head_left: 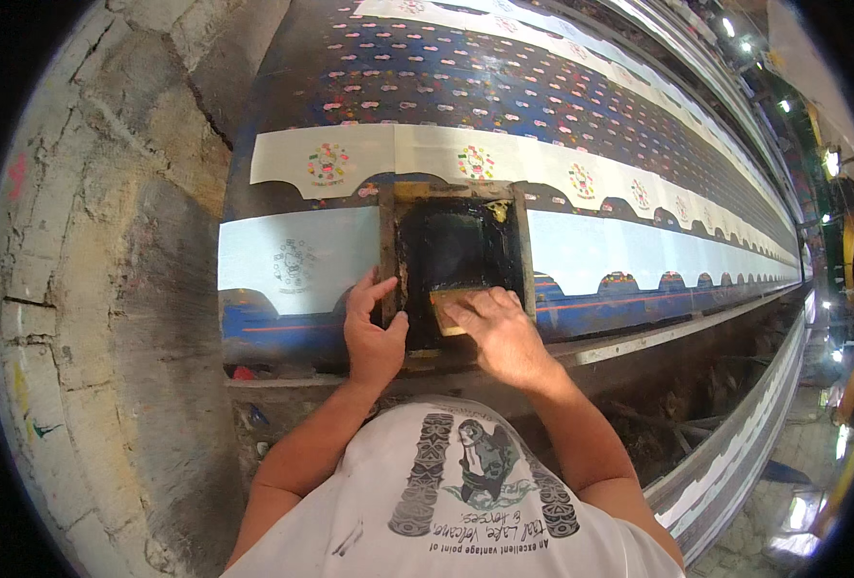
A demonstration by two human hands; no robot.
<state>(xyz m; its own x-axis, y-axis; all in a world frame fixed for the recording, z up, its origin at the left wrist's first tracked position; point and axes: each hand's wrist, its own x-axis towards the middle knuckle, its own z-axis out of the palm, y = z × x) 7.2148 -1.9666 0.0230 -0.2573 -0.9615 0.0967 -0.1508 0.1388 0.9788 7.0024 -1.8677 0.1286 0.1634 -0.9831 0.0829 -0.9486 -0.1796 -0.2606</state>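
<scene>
A wooden screen printing frame [522, 226] lies over the row of pale fabric pieces nearest me, its mesh dark with black ink. My left hand [374, 332] is at the frame's near left corner, fingers and thumb closed around the side rail. Inside the frame, toward its near edge, my right hand [499, 332] grips a squeegee [443, 306] with a wooden handle. Its blade is hidden against the black mesh. Left of the frame, a pale fabric piece [253, 255] bears a black line print.
More pale pieces [629, 252] run off to the right. Beyond them lies a row of cream pieces [427, 154] with coloured prints. The long dark table [427, 82] carries small repeated marks. A wooden rail [629, 345] edges it on my side. At left stands a cracked concrete surface [90, 241].
</scene>
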